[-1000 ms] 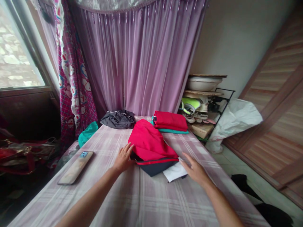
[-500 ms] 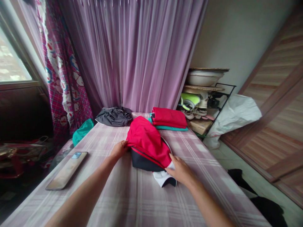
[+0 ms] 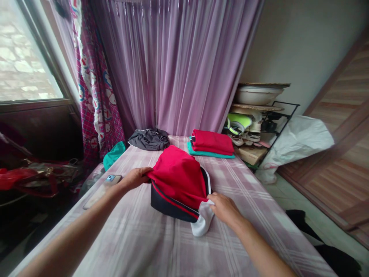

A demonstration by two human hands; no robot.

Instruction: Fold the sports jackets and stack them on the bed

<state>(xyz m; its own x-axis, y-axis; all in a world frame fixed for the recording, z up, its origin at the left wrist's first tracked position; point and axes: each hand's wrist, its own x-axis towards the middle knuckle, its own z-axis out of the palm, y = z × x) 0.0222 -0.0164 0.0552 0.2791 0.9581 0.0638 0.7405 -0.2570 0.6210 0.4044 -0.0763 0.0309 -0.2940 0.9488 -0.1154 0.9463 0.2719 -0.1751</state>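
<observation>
A red, navy and white garment (image 3: 178, 184) is bunched up in the middle of the bed (image 3: 144, 238), which has a pale plaid sheet. My left hand (image 3: 137, 177) is closed on the garment's left edge. My right hand (image 3: 223, 207) pinches its lower right corner, where the white part hangs down. The cloth is lifted a little between both hands.
A folded red piece on a teal one (image 3: 211, 144) and a dark grey garment (image 3: 150, 139) lie at the far end. A phone (image 3: 102, 186) rests at the bed's left edge, near a teal cloth (image 3: 113, 154). A shoe rack (image 3: 256, 127) and white sack (image 3: 296, 142) stand right.
Both hands went from lying open beside the garment to gripping its edges, then pulled it toward me and raised it. The view shifted slightly to the right.
</observation>
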